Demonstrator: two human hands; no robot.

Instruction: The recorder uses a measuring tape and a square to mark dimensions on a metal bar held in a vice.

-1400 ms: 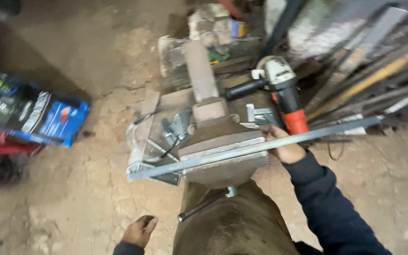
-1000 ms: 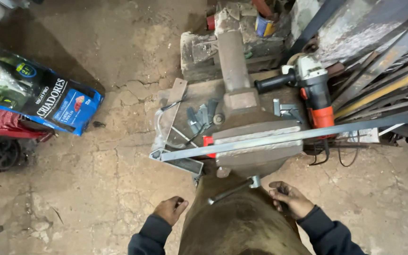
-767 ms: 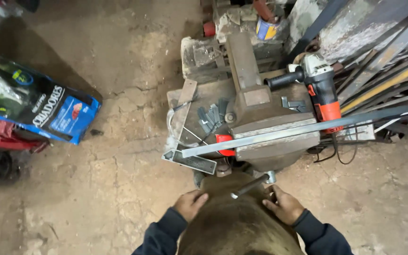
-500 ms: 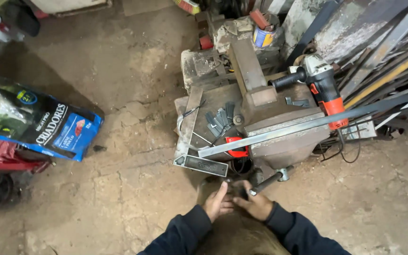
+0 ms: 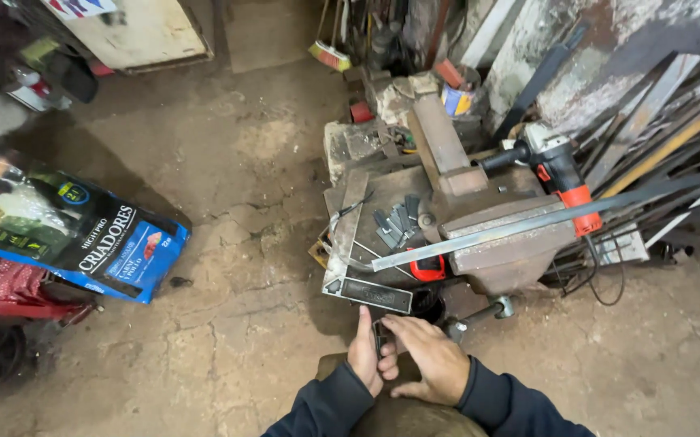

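My left hand [image 5: 364,356] and right hand [image 5: 424,361] meet, fingers pinching a small dark metal piece [image 5: 377,336], mostly hidden; it seems to stand lengthwise away from me. Just beyond them, a long grey steel bar [image 5: 520,226] lies crosswise in a rusty bench vise [image 5: 495,243].

- Bare dirt floor [image 5: 244,162] lies open left of the vise [image 5: 495,235]; a feed bag [image 5: 74,235] blocks the far left
- A long metal bar [image 5: 528,222] crosses the vise; the grinder [image 5: 556,166] and leaning metal strips [image 5: 674,121] crowd the right
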